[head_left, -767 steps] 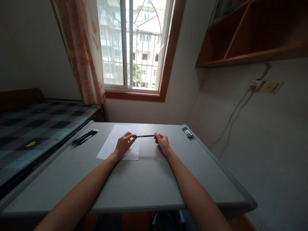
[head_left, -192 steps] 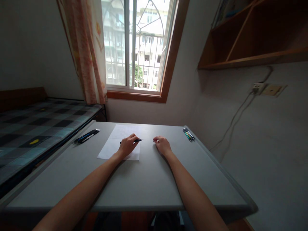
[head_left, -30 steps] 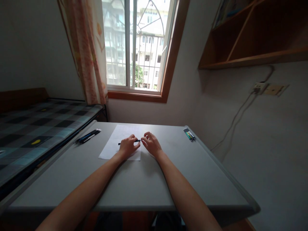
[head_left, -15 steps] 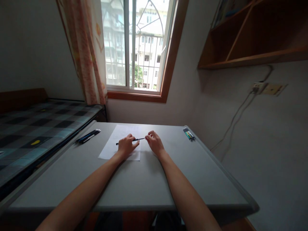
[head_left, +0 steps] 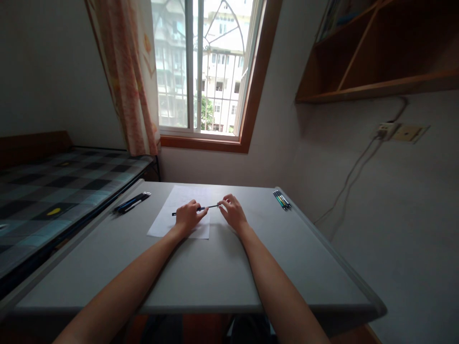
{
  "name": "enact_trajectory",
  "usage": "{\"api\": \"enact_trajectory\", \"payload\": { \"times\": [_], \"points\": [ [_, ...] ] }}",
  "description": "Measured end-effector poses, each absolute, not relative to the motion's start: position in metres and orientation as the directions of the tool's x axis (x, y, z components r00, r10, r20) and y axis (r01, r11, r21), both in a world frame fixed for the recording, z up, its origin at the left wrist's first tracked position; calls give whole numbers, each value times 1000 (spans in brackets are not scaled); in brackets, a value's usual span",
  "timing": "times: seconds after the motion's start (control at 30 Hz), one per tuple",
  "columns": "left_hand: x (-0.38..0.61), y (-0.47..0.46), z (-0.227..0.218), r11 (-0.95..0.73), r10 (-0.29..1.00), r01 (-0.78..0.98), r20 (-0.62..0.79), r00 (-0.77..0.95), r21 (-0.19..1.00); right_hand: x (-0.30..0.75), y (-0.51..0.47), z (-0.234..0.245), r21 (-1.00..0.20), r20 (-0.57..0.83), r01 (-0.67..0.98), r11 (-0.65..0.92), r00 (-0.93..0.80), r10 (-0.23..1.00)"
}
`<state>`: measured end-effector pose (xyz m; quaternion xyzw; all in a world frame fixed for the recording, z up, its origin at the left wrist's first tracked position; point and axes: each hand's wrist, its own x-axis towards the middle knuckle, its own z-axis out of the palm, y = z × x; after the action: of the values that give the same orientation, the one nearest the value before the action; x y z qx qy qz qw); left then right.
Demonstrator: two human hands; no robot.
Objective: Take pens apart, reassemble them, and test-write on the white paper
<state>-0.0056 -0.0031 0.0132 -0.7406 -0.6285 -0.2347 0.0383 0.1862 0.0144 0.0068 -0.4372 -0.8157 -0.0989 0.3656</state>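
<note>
My left hand (head_left: 188,217) is closed around the dark barrel of a pen (head_left: 174,214), whose one end sticks out to the left of the fist. From the barrel's other end a thin dark pen refill (head_left: 212,206) reaches across to the right. My right hand (head_left: 232,211) pinches the refill's far tip between thumb and fingers. Both hands are low over the desk, the left one above a white sheet of paper (head_left: 161,227). Fingers hide the middle of the barrel.
Several dark pens (head_left: 132,203) lie at the grey desk's (head_left: 201,282) left edge. Several slim pens with coloured parts (head_left: 281,200) lie in a row at the right edge. A bed (head_left: 89,174) stands left, a wall shelf (head_left: 358,88) hangs upper right, and a window is ahead.
My right hand has shifted very slightly right, with a little more of the thin refill showing between the hands. My left hand holds the barrel in nearly the same place.
</note>
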Motion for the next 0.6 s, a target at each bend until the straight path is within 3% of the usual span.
{"api": "enact_trajectory", "payload": {
  "times": [0.33,0.6],
  "points": [
    [-5,-3,13,-216,919,949,377,118,230,187,19,2,-146,675,811,566,-337,657],
    [-7,-1,9,-201,911,959,398,108,201,195,20,3,-209,672,848,486,-237,702]
  ]
}}
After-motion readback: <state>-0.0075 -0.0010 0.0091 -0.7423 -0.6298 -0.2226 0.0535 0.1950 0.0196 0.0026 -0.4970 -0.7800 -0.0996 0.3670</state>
